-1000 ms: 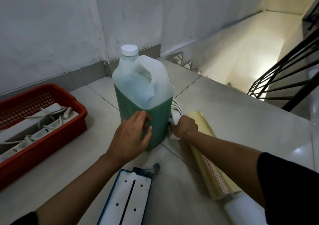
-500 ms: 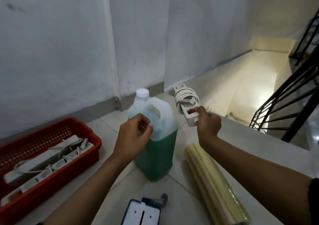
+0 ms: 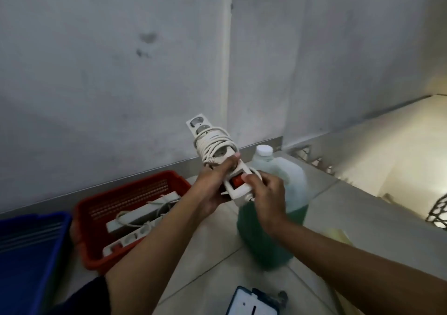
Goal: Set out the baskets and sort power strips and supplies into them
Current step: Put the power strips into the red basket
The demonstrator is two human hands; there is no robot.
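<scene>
Both hands, left hand [image 3: 212, 184] & right hand [image 3: 267, 193], grip white power strip [image 3: 217, 152] above red basket [image 3: 135, 193].

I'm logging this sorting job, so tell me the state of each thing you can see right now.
power strip: cord wound round it, held up by left hand and right hand
red basket: holds power strips
blue basket: contents hidden
jug: upright, capped, part full of green liquid

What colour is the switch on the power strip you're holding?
Red-orange, set in the white power strip near the right hand; the head view shows it.
</scene>
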